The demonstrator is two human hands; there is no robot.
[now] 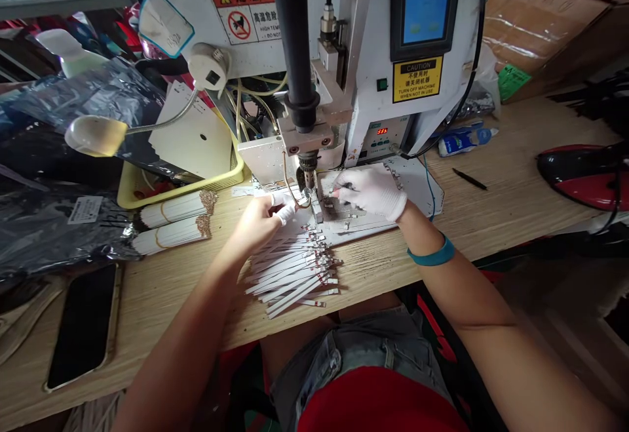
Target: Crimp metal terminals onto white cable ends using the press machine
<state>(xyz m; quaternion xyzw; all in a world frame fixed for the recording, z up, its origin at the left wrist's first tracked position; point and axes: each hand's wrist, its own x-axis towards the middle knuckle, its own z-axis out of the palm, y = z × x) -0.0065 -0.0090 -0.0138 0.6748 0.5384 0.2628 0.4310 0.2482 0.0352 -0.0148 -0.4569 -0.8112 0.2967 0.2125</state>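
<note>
Near the middle of the bench's [162, 294] front edge, loose strips [287, 268] fan out in one overlapping pile, most metal ends turned to the right, probably so each is easy to pick out; they overlap too much to count. Just beyond, the left hand [282, 209] has thumb and finger close together beside the nozzle [308, 176] of the machine [371, 91], likely for fine control there; whether they clamp a strip, I cannot tell. The right hand [376, 193] rests over the board [422, 186], fingers bent near small clips [348, 225], which seem laid there to be within reach; I cannot tell whether its tips are apart or together. Several clips show, others are hidden under the glove

Toward the left end, two bundles [170, 212] lie beside one yellow basket [196, 195], each with a band around it, presumably to keep it from spreading. One phone [86, 320] lies near the front-left corner, out of the way. Toward the right end, there is one pen [469, 178]
</note>
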